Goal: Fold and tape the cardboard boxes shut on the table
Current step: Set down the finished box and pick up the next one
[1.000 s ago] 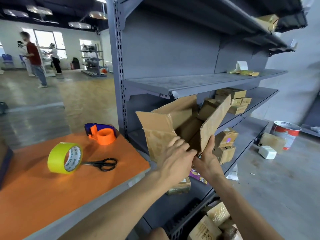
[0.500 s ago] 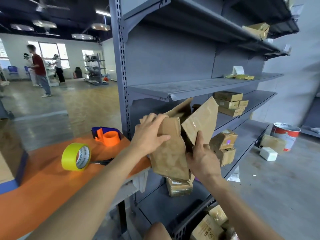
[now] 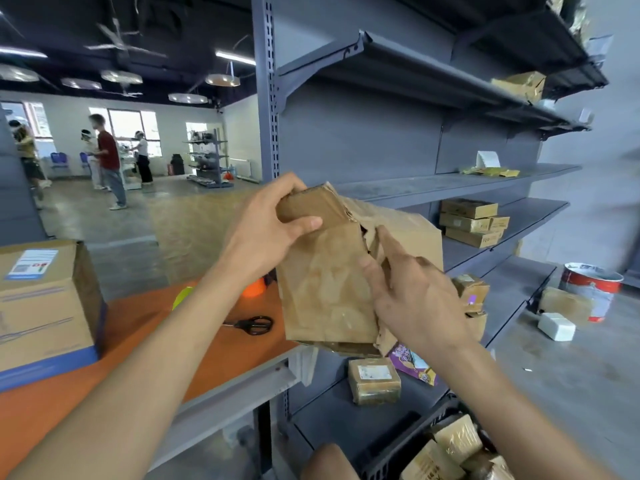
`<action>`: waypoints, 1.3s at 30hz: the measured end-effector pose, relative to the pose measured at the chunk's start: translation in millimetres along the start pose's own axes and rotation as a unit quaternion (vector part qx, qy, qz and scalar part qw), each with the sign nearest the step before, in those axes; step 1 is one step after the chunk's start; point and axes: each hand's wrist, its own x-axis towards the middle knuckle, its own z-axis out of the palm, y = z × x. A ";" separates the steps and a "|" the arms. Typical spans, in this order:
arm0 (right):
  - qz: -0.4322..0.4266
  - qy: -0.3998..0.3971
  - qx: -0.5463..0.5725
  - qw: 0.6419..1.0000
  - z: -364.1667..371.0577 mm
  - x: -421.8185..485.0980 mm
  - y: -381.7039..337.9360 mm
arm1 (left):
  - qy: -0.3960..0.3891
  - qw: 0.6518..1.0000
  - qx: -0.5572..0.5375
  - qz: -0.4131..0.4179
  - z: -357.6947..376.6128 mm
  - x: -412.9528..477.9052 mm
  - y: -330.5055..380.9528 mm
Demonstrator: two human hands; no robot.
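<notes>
A worn brown cardboard box (image 3: 322, 289) hangs in the air between the orange table (image 3: 138, 327) and the grey shelving. My left hand (image 3: 266, 226) grips its folded top flap, thumb across the front face. My right hand (image 3: 412, 299) holds the box's right side, index finger pressing on a crumpled flap. On the table lie black scissors (image 3: 252, 324); a yellow tape roll (image 3: 183, 296) and an orange tape dispenser (image 3: 254, 291) peek out behind my left forearm.
A larger taped box with a blue base (image 3: 45, 306) stands on the table's left. Grey shelves (image 3: 450, 183) on the right carry small boxes (image 3: 472, 221). A crate of packets (image 3: 446, 452) sits on the floor; a red-white bucket (image 3: 588, 287) stands far right. People stand in the background.
The box has come away from the shelf toward the table, and its flaps have been folded down. My left hand moved to the top flap; my right hand shifted to the right side.
</notes>
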 end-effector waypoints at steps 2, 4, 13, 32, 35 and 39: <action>-0.023 -0.029 0.002 0.999 0.4 -11.1 -16.4 | 0.018 1.000 -0.013 0.003 -17.3 -4.2 0.1; -0.056 -0.024 -0.001 0.998 0.5 -23.9 -28.0 | 0.041 0.999 -0.026 0.006 -32.1 -9.5 1.6; -0.194 -0.148 0.095 0.965 -47.7 -26.7 -84.7 | 0.118 0.986 -0.100 -0.054 -117.5 -28.3 -1.7; -0.442 -0.052 0.049 0.894 -19.2 -65.1 -192.8 | 0.230 0.966 -0.114 -0.025 -265.3 -97.3 10.2; -0.487 -0.022 0.054 0.872 -17.6 -68.5 -212.4 | 0.250 0.961 -0.117 -0.002 -291.7 -119.0 8.4; -0.526 -0.005 0.050 0.849 4.0 -74.3 -227.7 | 0.291 0.950 -0.111 0.015 -305.2 -151.0 -3.6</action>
